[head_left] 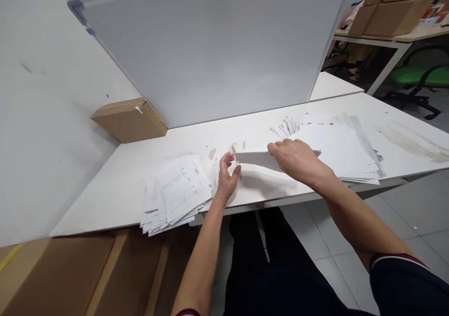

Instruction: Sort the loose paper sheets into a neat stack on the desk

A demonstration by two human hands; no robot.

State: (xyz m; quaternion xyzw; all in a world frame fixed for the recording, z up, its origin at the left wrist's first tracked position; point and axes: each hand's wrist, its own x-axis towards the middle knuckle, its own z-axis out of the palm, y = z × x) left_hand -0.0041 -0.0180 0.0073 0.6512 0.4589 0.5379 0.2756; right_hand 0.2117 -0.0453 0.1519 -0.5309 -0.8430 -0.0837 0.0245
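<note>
In front of whiteboard (pixel 217 54): right hand (pixel 296 159) gripping white paper (pixel 254 158); left hand (pixel 228 178) half-open at paper's end, perhaps touching. Printed stack (pixel 180 187) before whiteboard's left corner.

Even indoor light, soft shadow below the paper (pixel 257 158), wide-angle distortion at edges.

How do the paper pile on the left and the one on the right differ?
The left pile shows printing on its upper sheets, while the right pile has a mostly blank white top. The left pile clearly juts over the front edge of the desk; the right pile lies mostly on the desk. Both are untidy stacks of loose, white sheets.
</note>
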